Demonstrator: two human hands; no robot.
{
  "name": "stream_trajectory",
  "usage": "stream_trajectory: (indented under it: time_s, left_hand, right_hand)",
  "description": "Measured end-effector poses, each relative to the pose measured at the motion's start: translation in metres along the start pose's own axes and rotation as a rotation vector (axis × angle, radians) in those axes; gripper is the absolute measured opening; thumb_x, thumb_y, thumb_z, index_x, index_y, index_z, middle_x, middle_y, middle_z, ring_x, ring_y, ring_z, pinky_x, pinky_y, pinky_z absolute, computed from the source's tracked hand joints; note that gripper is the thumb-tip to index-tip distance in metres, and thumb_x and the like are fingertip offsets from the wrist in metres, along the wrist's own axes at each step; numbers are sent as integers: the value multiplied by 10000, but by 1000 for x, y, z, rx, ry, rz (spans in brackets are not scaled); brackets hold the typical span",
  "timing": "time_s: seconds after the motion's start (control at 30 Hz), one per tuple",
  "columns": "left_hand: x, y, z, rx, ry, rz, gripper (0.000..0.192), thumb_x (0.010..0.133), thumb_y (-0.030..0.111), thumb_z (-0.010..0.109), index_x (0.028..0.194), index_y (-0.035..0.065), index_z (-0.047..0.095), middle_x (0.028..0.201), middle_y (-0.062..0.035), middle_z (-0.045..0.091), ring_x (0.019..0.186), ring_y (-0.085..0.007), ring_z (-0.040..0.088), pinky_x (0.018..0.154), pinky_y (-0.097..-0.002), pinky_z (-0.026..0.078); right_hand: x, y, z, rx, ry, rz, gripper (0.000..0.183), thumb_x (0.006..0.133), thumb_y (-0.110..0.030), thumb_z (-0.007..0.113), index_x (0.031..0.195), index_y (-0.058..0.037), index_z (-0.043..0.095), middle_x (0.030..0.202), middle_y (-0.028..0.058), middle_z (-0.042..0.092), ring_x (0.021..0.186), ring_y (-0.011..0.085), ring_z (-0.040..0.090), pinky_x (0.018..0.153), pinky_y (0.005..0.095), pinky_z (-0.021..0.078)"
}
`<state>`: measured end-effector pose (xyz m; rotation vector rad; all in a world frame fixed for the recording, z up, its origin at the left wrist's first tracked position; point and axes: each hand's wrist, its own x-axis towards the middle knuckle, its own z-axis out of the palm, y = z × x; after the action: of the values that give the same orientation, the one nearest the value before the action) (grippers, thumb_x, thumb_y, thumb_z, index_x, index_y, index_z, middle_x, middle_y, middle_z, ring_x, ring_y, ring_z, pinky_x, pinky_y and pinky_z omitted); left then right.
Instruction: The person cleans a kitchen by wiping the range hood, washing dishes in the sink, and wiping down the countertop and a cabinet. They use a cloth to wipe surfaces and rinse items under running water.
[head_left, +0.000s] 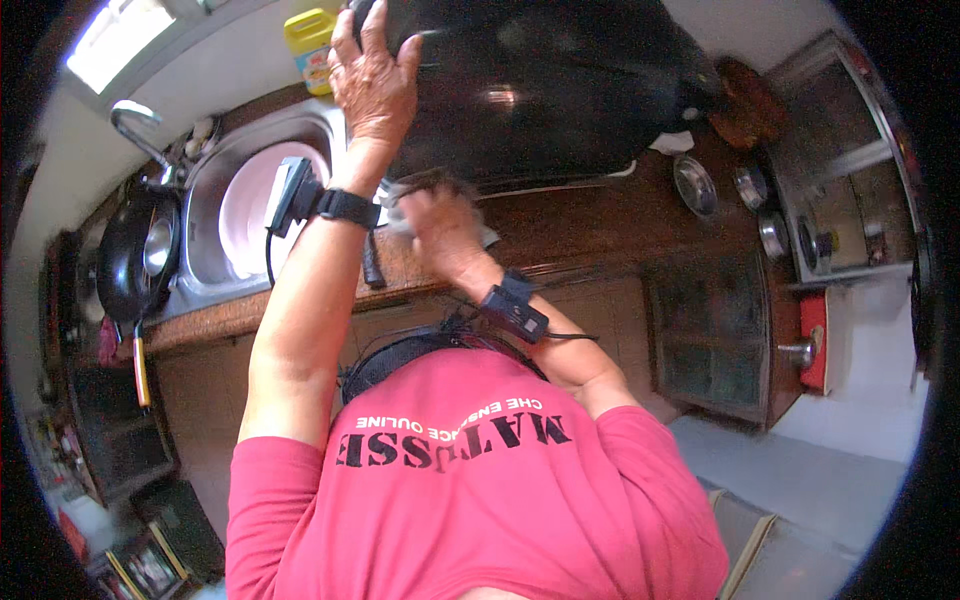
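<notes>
My left hand (375, 86) is raised at the left edge of a large glossy black panel (525, 97), with its fingers spread. Its fingertips reach the top of the picture, and whether they press on the panel is hard to tell. Lower down, my right hand (442, 225) is blurred over the brown speckled counter (570, 225), beneath the panel's lower edge. A greyish cloth (397, 206) shows under and around its fingers. Just left of that hand, a dark handle (372, 262) lies near the counter's front edge; what it belongs to is hidden.
A steel sink (196, 247) holds a pale pink basin (244, 202), beside a faucet (139, 124). Left of it sits a black wok (120, 255) with a ladle (157, 247). A yellow jug (307, 30) stands behind. Round metal ware (695, 186) lies right, near a glass-fronted cabinet (832, 165).
</notes>
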<state>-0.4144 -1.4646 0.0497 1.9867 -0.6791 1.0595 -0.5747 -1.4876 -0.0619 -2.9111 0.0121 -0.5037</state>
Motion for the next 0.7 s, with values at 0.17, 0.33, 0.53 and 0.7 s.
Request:
stream_trajectory:
  time_s: [0.17,0.33,0.53,0.7]
  left_hand:
    - [-4,-3,3,-61,-23,-16,554,886,453,552,1358,194,424,1383,-180,367,1277,-364,366,1043,-475,317]
    - [-1,1,-2,-74,-50,-34,571,895,456,540,1371,169,409,1394,-200,355,1296,-367,345,1066,-472,288]
    - [-2,5,-15,-8,-48,184,546,899,395,563,1377,184,405,1400,-189,354,1311,-354,334,1078,-460,287]
    - [-1,6,-10,-14,-75,-36,546,915,426,515,1382,166,399,1397,-199,349,1295,-376,347,1065,-471,300]
  right_hand:
    - [2,-14,14,212,176,-134,321,699,-121,621,1015,-92,574,1003,64,565,964,262,514,764,404,443]
    - [-47,48,29,61,91,-17,419,710,-41,586,1122,-114,596,1038,76,612,1006,300,539,819,465,440]
    - [-125,201,-42,500,107,1003,455,687,3,605,1141,30,605,1105,191,645,989,304,630,855,392,496]
    - [-109,245,-159,1072,945,796,395,790,-54,586,1180,3,557,1118,81,598,1008,191,564,890,334,456]
